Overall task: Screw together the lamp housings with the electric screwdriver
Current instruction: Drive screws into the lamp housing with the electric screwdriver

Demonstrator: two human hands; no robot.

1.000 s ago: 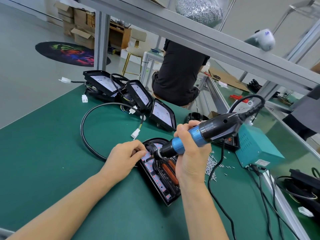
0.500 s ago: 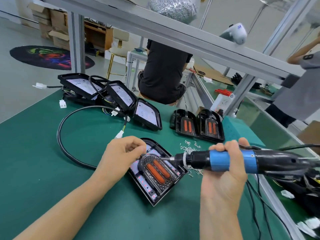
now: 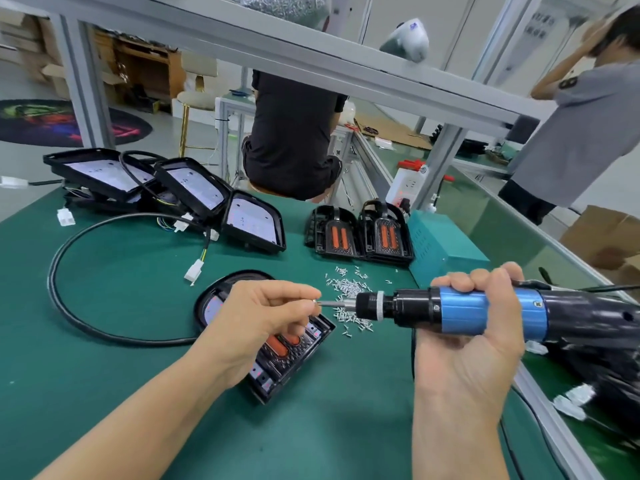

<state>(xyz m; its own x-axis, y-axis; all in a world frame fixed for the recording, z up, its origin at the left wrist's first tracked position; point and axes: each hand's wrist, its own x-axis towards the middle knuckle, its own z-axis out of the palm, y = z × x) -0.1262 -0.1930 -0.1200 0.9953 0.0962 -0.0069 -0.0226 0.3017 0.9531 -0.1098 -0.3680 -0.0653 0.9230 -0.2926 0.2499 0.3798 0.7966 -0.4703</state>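
Note:
A black lamp housing (image 3: 277, 368) with orange lenses lies on the green mat in front of me, partly hidden under my left hand (image 3: 263, 323). That hand pinches a small screw (image 3: 314, 301) against the bit tip. My right hand (image 3: 474, 341) grips the blue-and-black electric screwdriver (image 3: 460, 310), held level above the mat with its bit pointing left. A pile of loose screws (image 3: 349, 289) lies just behind the bit.
Two assembled housings (image 3: 360, 233) stand at the back beside a teal power box (image 3: 443, 251). Several open lamp backs (image 3: 187, 188) with wires sit at the back left, and a black cable (image 3: 69, 306) loops across the mat. Two people are beyond the bench.
The screwdriver has lifted off the housing and swung level, to the right. My left hand has left the housing's edge and now pinches a screw at the bit tip.

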